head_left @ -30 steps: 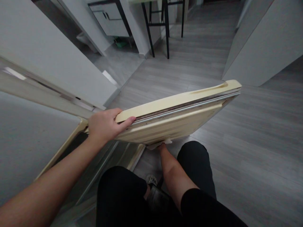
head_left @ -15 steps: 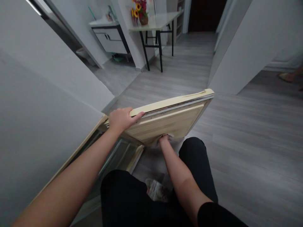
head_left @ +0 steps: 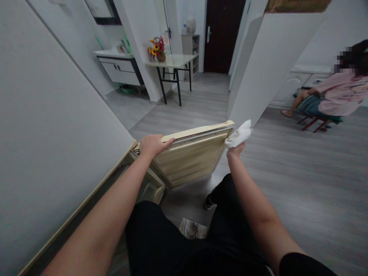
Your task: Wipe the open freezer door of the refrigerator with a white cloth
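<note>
My left hand [head_left: 153, 145] is closed over the top edge of an open cream-coloured fridge door [head_left: 189, 159], close to its hinge side, with the thumb lying along the edge. In my right hand [head_left: 236, 149] is a bunched white cloth [head_left: 238, 134], held up at the door's far upper corner; whether it touches the door I cannot tell. The ribbed inner face of the door is turned toward me. Left of it the fridge cabinet [head_left: 158, 188] stands open, its inside mostly hidden by my left arm and leg.
Between my legs a patterned grey-and-white piece [head_left: 193, 229] lies on the floor. A table [head_left: 175, 61] with flowers stands ahead, with a vanity cabinet [head_left: 122, 71] to its left. A white partition [head_left: 253, 69] rises at right; beyond it a person [head_left: 339, 94] sits on a low stool.
My right hand has come up with the cloth from the lower part of the door to its upper outer corner. My left hand stays on the top edge. The view has tilted up.
</note>
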`<state>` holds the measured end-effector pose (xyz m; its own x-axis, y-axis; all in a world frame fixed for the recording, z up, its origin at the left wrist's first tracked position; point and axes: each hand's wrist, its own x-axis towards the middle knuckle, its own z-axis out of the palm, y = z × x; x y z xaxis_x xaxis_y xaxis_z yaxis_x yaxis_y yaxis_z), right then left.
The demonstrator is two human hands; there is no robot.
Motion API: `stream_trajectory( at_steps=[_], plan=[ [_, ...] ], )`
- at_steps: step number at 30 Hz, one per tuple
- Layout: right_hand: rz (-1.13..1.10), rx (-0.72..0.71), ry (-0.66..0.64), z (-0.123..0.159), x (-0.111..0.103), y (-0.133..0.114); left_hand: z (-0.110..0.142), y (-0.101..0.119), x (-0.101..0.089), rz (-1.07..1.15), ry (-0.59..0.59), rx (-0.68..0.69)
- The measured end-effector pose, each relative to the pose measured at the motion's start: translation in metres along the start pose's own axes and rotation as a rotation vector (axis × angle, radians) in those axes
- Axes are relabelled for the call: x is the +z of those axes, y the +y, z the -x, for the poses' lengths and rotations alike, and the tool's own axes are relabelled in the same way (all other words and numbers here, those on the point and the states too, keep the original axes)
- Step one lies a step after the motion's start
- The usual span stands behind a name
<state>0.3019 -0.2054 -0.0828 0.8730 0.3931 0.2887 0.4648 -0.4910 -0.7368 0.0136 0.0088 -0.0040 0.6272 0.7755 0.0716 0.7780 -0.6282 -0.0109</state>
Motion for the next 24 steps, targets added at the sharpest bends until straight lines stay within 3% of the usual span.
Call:
stream_trajectory(
  at_steps=[3, 6, 10, 17, 24],
  plan=[
    [0.143, -0.105, 0.021, -0.027, -0.029, -0.020, 0.002, -0.002, -0.001, 0.008, -0.007, 0.039],
    [0.456, -0.277, -0.117, -0.035, -0.039, -0.040, 0.005, -0.003, -0.003, 0.017, -0.008, 0.064],
    [0.667, -0.363, -0.249, -0.042, -0.037, -0.054, 0.005, -0.004, -0.003, 0.027, -0.017, 0.063],
    [0.788, -0.374, -0.503, -0.073, -0.033, -0.067, 0.005, -0.005, -0.001, 0.018, -0.010, 0.042],
    [0.810, -0.406, -0.565, -0.087, -0.026, -0.074, 0.009, 0.000, 0.001, 0.069, 0.052, 0.009]
  ],
)
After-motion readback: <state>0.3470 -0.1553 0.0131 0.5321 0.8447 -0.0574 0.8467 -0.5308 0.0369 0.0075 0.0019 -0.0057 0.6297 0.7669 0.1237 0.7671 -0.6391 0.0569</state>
